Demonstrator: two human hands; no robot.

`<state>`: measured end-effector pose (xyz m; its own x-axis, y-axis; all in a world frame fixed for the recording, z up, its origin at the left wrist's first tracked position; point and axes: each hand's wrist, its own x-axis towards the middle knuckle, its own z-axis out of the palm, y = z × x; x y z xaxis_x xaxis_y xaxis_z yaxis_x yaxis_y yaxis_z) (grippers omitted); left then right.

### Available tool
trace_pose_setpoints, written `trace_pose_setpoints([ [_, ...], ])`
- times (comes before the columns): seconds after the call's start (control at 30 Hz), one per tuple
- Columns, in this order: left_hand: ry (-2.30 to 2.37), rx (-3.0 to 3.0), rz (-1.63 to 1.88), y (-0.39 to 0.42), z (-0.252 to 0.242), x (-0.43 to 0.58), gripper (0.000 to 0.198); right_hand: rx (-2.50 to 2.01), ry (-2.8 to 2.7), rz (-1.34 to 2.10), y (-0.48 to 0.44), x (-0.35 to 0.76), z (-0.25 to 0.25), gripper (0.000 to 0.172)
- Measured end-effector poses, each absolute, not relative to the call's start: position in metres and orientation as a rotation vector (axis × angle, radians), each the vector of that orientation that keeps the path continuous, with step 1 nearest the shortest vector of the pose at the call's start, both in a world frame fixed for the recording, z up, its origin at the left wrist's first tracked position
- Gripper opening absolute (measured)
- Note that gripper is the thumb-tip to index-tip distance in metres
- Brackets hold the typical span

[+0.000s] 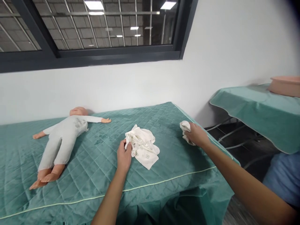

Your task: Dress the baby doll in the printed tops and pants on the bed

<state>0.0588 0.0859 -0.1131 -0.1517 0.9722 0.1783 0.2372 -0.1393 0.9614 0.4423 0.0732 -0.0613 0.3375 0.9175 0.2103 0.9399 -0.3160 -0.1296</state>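
A crumpled white cloth (pixel 144 145) with small printed marks lies on the green quilted cover (pixel 93 168). My left hand (pixel 124 154) pinches its left edge between thumb and fingers. Over the right part of the cover, my right hand (pixel 196 134) is closed round a second, smaller bunched white cloth (pixel 185 127). Further left, a baby doll (pixel 62 134) in a pale long-sleeved suit lies on its back, head towards the wall, arms spread and feet bare.
A white wall and a dark-framed window (pixel 117 54) stand behind the bed. At the right are a green-draped table (pixel 257 109) with a pink basin (pixel 284 86), metal legs below, and blue fabric (pixel 284 176) at the lower right.
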Motion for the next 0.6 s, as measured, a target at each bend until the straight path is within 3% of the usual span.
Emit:
trace_pose_setpoints([
  [0.2, 1.432, 1.409, 1.338, 0.085, -0.113, 0.059, 0.031, -2.410, -1.704, -0.103, 0.078, 0.444, -0.081, 0.048],
  [0.37, 1.357, 1.110, 1.414, 0.096, -0.108, 0.057, 0.032, -2.300, -1.678, -0.235, 0.078, 0.445, -0.067, 0.078],
  [0.5, 1.227, 0.800, 1.307, 0.116, -0.084, 0.052, 0.034, -2.008, -1.831, -0.309, 0.080, 0.415, -0.042, 0.071],
  [0.6, 1.080, 0.834, 1.249, 0.120, -0.048, 0.050, 0.038, -1.789, -1.927, -0.114, 0.085, 0.372, -0.017, 0.068],
])
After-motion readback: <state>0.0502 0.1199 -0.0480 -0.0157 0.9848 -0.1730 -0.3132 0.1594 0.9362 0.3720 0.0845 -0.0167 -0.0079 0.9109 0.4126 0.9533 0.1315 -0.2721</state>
